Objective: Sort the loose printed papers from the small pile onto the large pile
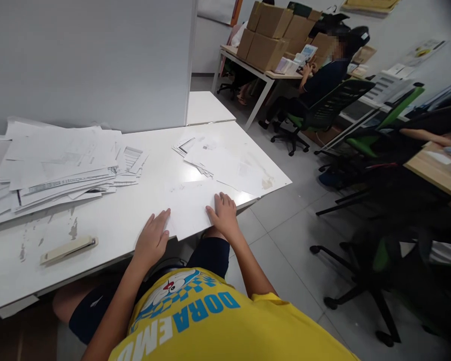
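A white sheet of paper (189, 209) lies at the front edge of the white desk, with its near corner jutting slightly past the edge. My left hand (153, 237) rests at the sheet's left side, fingers stretched forward and thumb apart. On its right side lies my right hand (224, 214), flat with the fingers spread. Neither hand is closed round anything. Just beyond the sheet is a small loose pile of papers (214, 158). A beige stapler (69, 249) lies on the desk to the left of my left hand.
A large messy stack of papers (63, 155) covers the desk's left part. Behind it stands a grey partition (86, 60). Across the aisle, a person (328, 77) sits at a table with cardboard boxes (265, 50). Office chairs (372, 271) stand on the right.
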Demonstrator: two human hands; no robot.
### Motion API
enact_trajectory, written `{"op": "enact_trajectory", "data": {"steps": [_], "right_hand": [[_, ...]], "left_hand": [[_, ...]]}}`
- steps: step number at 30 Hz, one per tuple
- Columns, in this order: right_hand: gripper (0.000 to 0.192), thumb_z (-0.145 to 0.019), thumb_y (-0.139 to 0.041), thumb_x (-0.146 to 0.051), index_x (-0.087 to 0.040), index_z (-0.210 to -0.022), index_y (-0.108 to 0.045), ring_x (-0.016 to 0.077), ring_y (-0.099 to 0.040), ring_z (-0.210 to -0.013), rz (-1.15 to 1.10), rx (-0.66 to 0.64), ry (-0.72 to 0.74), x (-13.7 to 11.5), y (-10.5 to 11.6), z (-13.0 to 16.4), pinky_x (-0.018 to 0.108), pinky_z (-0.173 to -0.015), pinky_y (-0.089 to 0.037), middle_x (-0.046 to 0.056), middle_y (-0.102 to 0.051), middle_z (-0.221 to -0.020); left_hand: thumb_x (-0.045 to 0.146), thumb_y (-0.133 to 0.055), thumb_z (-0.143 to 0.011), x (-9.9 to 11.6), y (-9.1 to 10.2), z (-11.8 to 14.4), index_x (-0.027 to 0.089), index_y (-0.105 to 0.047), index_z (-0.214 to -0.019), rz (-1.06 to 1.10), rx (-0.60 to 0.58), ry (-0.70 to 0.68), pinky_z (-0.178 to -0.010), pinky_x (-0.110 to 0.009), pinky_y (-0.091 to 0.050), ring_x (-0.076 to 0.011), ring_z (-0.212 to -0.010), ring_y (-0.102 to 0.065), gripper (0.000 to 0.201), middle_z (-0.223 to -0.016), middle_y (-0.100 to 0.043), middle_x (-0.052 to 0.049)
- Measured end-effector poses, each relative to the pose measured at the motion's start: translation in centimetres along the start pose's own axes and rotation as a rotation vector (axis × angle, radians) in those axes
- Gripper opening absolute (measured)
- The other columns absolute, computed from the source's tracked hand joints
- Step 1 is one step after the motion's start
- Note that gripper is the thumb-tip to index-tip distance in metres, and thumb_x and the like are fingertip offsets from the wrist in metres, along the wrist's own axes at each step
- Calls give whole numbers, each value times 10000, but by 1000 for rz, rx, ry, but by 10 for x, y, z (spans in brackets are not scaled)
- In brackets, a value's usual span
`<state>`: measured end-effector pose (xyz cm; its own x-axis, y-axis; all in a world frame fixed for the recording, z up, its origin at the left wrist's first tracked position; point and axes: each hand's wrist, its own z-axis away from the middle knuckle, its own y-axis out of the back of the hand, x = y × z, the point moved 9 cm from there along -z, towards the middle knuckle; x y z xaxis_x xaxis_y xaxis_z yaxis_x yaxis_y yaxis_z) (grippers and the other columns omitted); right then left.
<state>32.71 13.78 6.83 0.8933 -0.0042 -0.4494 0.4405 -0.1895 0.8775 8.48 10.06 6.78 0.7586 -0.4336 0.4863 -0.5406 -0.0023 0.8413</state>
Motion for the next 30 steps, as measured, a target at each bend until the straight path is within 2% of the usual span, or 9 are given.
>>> {"op": "enact_trajectory", "data": {"steps": [4,8,12,15,17,20,22,25,30], "right_hand": [[412,-933,-512,-419,-202,-1255,-648,289,-584,-1140,-285,31,36,8,2,17,475,-1036,-447,135,-634,-1194],[396,-824,-621,-488,-193,-1087,-638,251,-625,-991,-671,237,-381,59,0,43,411,-879,-537,112,-643,-1061],[543,-669,-787,-516,-208,-1084,-619,258,-675,-934,-1204,-172,-562,53,-56,59,383,-805,-562,80,-711,-989],[566,-610,-851,-470,-200,-1073,-671,270,-693,-937,-1328,-337,-512,36,-64,62,387,-819,-561,79,-742,-1013],[502,-612,-855,-445,-198,-1022,-704,267,-691,-926,-1248,-282,-452,35,-51,57,383,-815,-557,70,-750,-1006],[347,-676,-809,-462,-197,-887,-732,254,-686,-854,-1090,-144,-289,31,-18,38,375,-779,-552,44,-750,-889],[297,-695,-790,-474,-198,-786,-728,251,-678,-815,-1040,-67,-174,22,3,20,374,-764,-549,35,-738,-808],[288,-697,-783,-473,-204,-782,-726,252,-674,-831,-1086,-6,-72,6,14,-11,376,-771,-552,37,-739,-822],[374,-711,-794,-409,-233,-1021,-682,236,-655,-988,-1273,40,50,-16,-4,-44,367,-887,-534,42,-726,-1031]], "left_hand": [[337,-341,-985,-6,4,1,197,-328,-1539,9,60,57,-1164,-473,-423,-264,-1419,-458,572,-1527,-492,-94],[334,-402,-966,0,-3,-1,180,-444,-1475,-135,119,0,-1210,-594,-303,-346,-1497,-313,533,-1537,-470,-133],[371,-425,-968,0,-7,1,179,-456,-1469,-162,92,-32,-1202,-605,-303,-372,-1498,-295,537,-1513,-500,-134],[410,-474,-955,1,-4,5,239,-440,-1480,-65,34,-84,-1214,-560,-316,-337,-1481,-348,553,-1523,-497,-91],[439,-536,-930,-9,2,6,296,-398,-1502,41,44,9,-1206,-538,-343,-320,-1479,-357,606,-1583,-416,-74],[468,-654,-865,-39,15,3,318,-231,-1569,297,205,272,-1167,-517,-395,-326,-1482,-351,835,-1640,-287,-130],[493,-708,-820,-52,21,-8,284,-161,-1579,535,311,322,-1106,-510,-454,-327,-1408,-463,959,-1578,-369,-200],[523,-734,-786,-58,38,-33,235,-380,-1452,773,426,201,-998,-450,-531,-256,-1145,-649,808,-1274,-628,-163],[487,-794,-737,-63,74,-39,228,-542,-1171,752,622,88,-932,-371,-543,-205,-1022,-647,565,-1087,-647,-83]]}}
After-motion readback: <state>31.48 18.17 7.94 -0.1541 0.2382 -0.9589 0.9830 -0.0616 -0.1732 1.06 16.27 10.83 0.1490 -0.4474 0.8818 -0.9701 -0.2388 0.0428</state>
